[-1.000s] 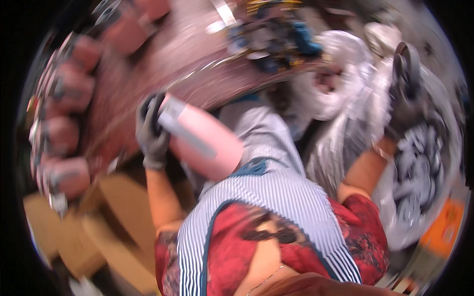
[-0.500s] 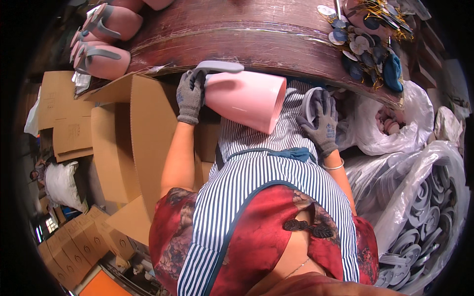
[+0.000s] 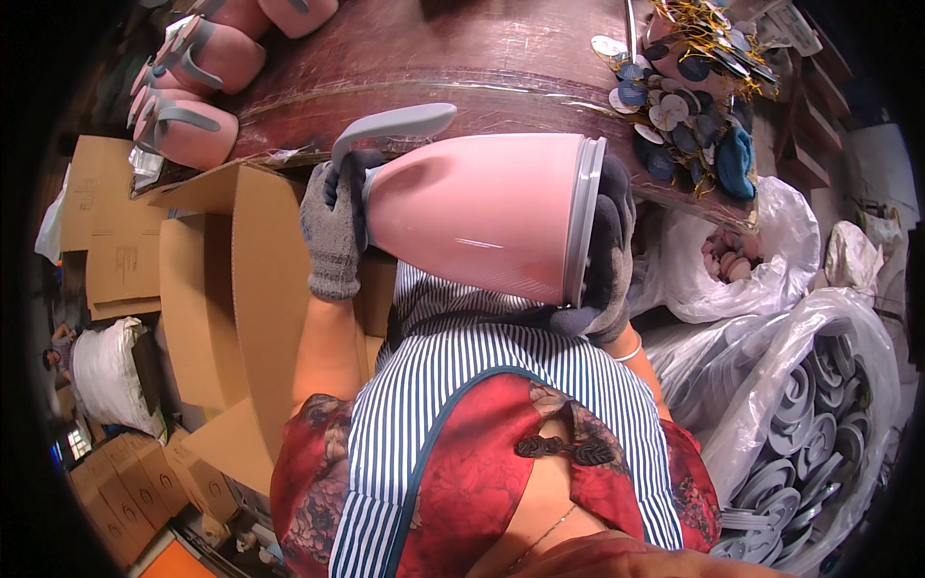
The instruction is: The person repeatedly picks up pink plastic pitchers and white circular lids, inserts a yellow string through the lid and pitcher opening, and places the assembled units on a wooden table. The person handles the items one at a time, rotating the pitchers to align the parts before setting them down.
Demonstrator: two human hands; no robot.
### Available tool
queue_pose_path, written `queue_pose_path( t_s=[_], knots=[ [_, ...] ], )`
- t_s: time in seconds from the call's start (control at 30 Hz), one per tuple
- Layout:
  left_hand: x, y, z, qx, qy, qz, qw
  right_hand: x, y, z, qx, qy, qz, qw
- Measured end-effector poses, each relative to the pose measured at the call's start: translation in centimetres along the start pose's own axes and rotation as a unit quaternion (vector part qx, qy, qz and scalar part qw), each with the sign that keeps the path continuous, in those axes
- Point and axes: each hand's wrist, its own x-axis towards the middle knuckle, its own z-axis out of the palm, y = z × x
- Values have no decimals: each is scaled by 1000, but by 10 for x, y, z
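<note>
Beside the table edge [image 3: 540, 114], your curled left hand [image 3: 333, 226] and cupped right hand [image 3: 611, 252] likely steady a tapered pink plastic jug [image 3: 472, 217].

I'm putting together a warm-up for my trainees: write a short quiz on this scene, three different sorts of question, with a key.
1. True or false: the pink jug is held upright.

2. Multiple choice: at which end of the jug is the gloved left hand?
A) wide
B) narrow
C) neither

3. Fill the gap: the large plastic bag at the lower right of the picture holds many parts coloured ____.

Key:
1. False; it lies sideways between the two hands.
2. B, close to the grey handle.
3. Grey.
</note>
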Motion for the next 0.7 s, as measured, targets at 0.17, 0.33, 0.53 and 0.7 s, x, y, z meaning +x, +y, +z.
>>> queue_pose_path(
  t_s=[0.17, 0.33, 0.53, 0.7],
  knots=[
    [3, 16, 2, 50, 19, 57, 997, -19, 20, 8, 52, 20, 19, 998],
    [1, 45, 7, 160, 107, 219, 957, -24, 38, 24, 133, 78, 98, 983],
    [20, 111, -24, 236, -61, 592, 768, 49, 45, 44, 617, 70, 544, 565],
    [141, 112, -47, 400, 53, 600, 690, 6, 86, 31, 568, 66, 525, 630]
  ],
)
